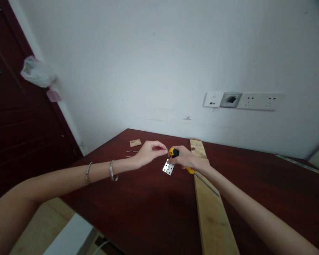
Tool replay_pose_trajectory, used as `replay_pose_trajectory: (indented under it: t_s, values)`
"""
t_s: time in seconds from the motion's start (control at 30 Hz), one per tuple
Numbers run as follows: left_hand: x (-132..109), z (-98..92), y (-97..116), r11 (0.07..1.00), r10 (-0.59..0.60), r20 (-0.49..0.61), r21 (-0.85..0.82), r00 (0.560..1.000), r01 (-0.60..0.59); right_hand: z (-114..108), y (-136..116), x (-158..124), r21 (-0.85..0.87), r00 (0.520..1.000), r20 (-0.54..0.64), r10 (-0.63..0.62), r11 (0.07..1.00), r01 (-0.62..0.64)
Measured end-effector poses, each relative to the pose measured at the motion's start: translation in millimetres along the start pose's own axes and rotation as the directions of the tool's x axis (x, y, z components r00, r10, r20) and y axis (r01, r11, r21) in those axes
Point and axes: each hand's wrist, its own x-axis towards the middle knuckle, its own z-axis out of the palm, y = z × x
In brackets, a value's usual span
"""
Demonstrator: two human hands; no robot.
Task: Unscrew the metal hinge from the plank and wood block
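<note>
My left hand is closed in a pinch, thumb against forefinger, with a tiny piece at the fingertips too small to name. Close to its right, my right hand wraps around a screwdriver with a yellow and black handle. The metal shaft points back toward me, over the wooden board. Just below the right fingers is a silver metal hinge with several screw holes; whether the fingers touch it I cannot tell. Left of my left hand, a few thin metal screws lie on the dark red table.
A long wooden board lies across the table on the right. A small brown packet is near the back left. Behind stands a white wall with sockets. A white box sits below the table's left edge.
</note>
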Motion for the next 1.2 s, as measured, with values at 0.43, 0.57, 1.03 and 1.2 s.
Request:
replay_pose_trajectory:
  t_s: [0.43,0.57,1.03,1.2]
  values:
    - [1,-182.4,-136,0.606,-0.464,-0.383,0.520,0.798,0.602,88,-23,102,-0.246,0.898,0.431,0.087,0.969,0.024]
    - [-11,-201.2,-161,0.473,-0.591,-0.360,0.570,0.722,0.672,115,-25,125,-0.332,0.829,0.532,0.173,0.943,0.016]
    - [-27,-210.3,-186,0.493,-0.520,-0.398,0.582,0.755,0.647,140,-19,144,-0.403,0.847,0.495,0.195,0.915,0.025]
    - [-29,-210.9,-187,0.515,-0.498,-0.418,0.563,0.760,0.647,142,-16,144,-0.427,0.876,0.447,0.182,0.904,0.030]
